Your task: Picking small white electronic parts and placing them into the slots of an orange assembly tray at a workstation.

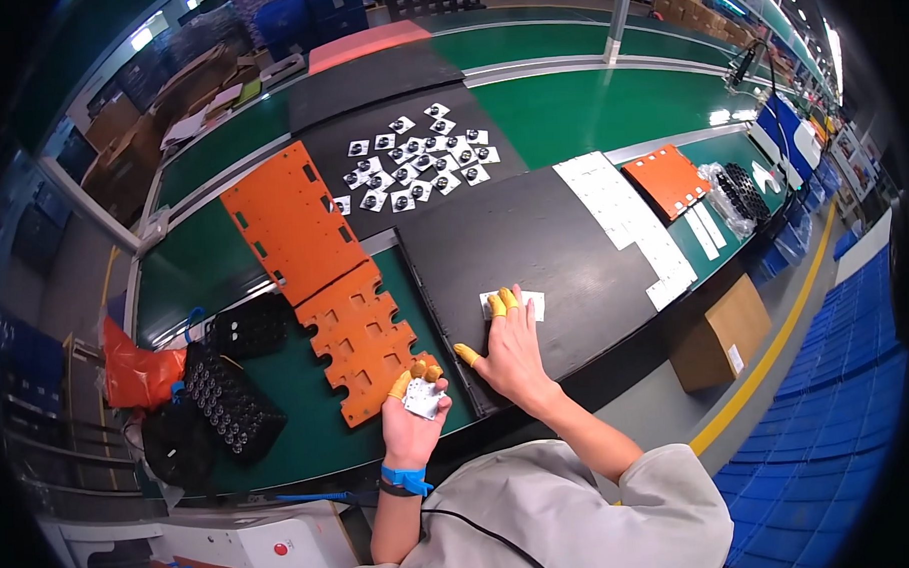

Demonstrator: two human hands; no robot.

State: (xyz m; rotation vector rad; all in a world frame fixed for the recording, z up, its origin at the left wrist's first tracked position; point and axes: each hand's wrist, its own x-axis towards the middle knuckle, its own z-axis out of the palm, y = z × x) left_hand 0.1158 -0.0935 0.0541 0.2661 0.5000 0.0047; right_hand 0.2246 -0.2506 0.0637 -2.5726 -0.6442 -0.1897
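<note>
A green work surface [559,110] is partly covered by a near black mat [523,242] and a far black mat [329,138]. An orange panel [287,215] and a notched orange panel [361,332] are laid end to end to their left. Along the near mat's right side, a stepped block of white pieces [622,218] is laid out; no black parts can be made out on it.

The right hand [514,357] is held over the near mat with fingers spread, two capped fingertips over a flat white piece [535,303]; whether it is pressed or pinched cannot be told. In the left hand [411,426], a small white plate [422,397] is gripped between thumb and curled fingers.

On the far mat, many white squares with black round parts [425,162] are scattered, so much seems done. No such part is seen on the gripped plate, which seems unfinished; how many are left cannot be told.
</note>
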